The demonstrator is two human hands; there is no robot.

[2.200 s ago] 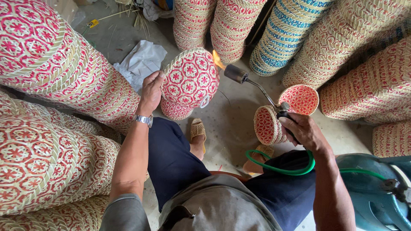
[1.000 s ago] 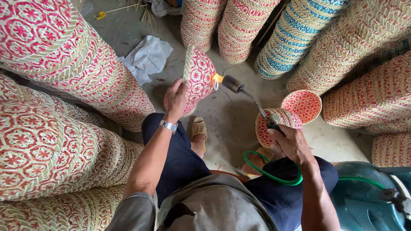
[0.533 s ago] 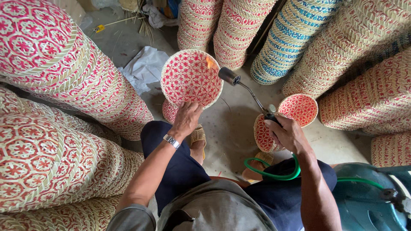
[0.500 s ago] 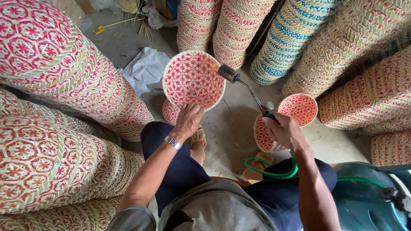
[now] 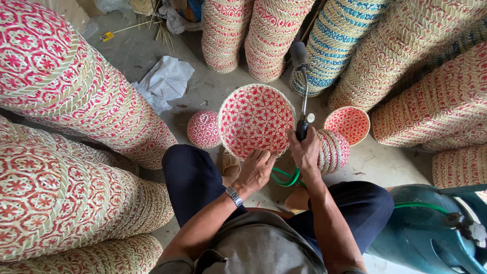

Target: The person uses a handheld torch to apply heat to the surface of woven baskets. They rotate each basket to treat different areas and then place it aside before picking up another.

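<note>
Torch (image 5: pixel 301 91) now upright, right hand (image 5: pixel 306 150) raised

No labels, signs or screens in view. Closest to packaging: crumpled white wrapping sheet (image 5: pixel 165 81) on the floor, far left of my knees. Clear plastic bag (image 5: pixel 114 5) at the far edge, upper left. Colourful crumpled bag or wrapper (image 5: pixel 190 9) at the far top edge, partly hidden.

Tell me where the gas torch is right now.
In the head view the gas torch is right of centre, held upright in the right hand, beside the woven basket that the left hand holds.
</note>
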